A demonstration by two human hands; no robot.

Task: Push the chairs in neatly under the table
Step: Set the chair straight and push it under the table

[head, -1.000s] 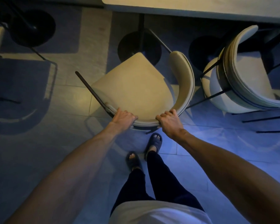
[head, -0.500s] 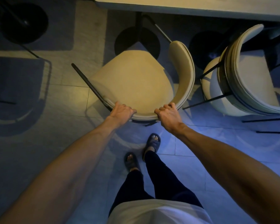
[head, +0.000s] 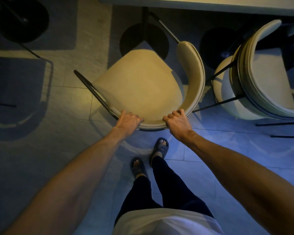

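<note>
From where I'm watching: left hand [head: 128, 118] and right hand [head: 176, 120] both clamped on the beige chair [head: 139, 85] backrest rim, mid-frame. Bare floor [head: 41, 141] lower left, second chair [head: 261, 78] tight right, table [head: 210, 2] edge along top.

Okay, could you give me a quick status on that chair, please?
Both hands, left and right, gripping chair backrest. Seat short of table. Black table base dead ahead.
</note>
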